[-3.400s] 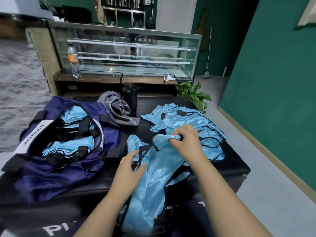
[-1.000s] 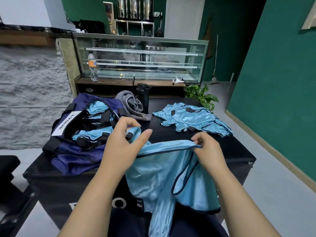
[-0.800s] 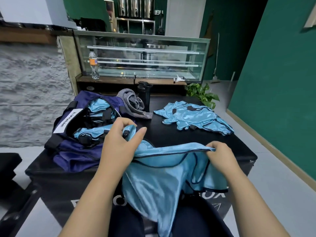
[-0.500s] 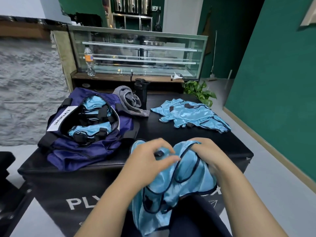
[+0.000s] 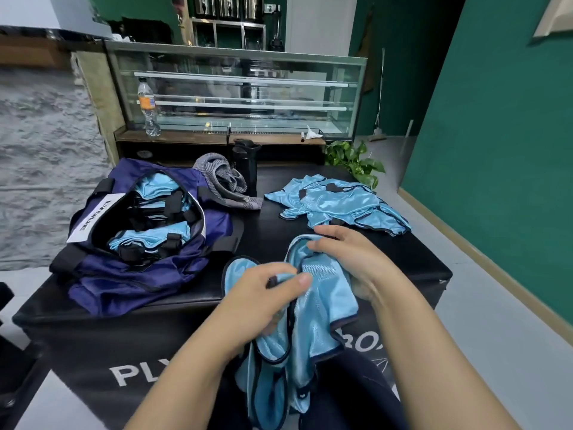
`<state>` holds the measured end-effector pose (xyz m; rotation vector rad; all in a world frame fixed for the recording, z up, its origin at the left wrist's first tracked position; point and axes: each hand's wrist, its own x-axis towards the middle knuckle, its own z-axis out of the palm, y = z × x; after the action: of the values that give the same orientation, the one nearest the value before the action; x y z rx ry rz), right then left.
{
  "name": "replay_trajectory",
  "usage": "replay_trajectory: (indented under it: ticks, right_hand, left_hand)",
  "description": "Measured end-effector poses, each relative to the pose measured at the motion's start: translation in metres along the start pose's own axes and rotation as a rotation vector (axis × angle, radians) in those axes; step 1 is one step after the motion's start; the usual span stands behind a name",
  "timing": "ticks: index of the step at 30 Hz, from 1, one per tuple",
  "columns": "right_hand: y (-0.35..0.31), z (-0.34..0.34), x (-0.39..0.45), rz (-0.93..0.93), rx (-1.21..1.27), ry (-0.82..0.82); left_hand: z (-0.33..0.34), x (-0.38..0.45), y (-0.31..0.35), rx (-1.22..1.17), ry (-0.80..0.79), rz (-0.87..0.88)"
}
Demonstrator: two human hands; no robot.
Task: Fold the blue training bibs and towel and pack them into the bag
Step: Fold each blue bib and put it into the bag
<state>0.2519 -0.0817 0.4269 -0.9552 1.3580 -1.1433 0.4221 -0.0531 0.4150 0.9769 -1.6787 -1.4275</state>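
The person is working one blue bib [image 5: 313, 305] at the near edge of the counter [image 5: 266, 231], and the fabric is draping over that edge toward the lap, so its long axis is running from the counter top down toward the body. The left hand [image 5: 263, 293] is pinching the bib's dark-trimmed edge between thumb and fingertips, its grip clamped on the cloth. The right hand [image 5: 347, 252] is lying over the upper fold just to the right, fingers loosely curled onto the fabric; whether it is truly gripping I cannot tell for certain, though it looks to be holding the bunched top.

The bag [image 5: 145, 243] is sitting open toward the left edge of the counter, folded bibs already inside, so the left hand is the nearer one for packing. A pile of unfolded bibs [image 5: 338, 206] is lying at the far right corner, and the grey towel [image 5: 223, 184] is resting by the far edge beside a black bottle [image 5: 246, 166].
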Motion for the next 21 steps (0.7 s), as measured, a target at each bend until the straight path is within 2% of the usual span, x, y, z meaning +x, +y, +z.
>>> replay_trajectory:
  ticks: [3, 6, 9, 13, 16, 21]
  right_hand:
    - [0.005, -0.001, 0.002, -0.018, -0.002, 0.005]
    - [0.006, -0.001, -0.002, -0.109, -0.162, 0.068]
    - [0.002, -0.002, -0.008, -0.119, -0.222, 0.072]
    - [0.004, 0.003, -0.016, -0.080, -0.239, -0.104]
    - [0.010, 0.011, -0.017, -0.109, -0.255, -0.150]
    - [0.016, 0.020, -0.020, -0.282, -0.026, -0.239]
  left_hand:
    - [-0.006, 0.000, 0.007, -0.339, 0.045, 0.018]
    - [-0.013, 0.001, 0.009, -0.464, 0.094, 0.079]
    - [-0.018, 0.004, 0.006, -0.435, 0.151, 0.120]
    - [-0.023, 0.006, 0.001, -0.340, 0.175, 0.126]
    - [-0.024, 0.005, 0.002, -0.360, 0.174, 0.109]
    - [-0.028, 0.003, 0.000, -0.416, 0.156, 0.092]
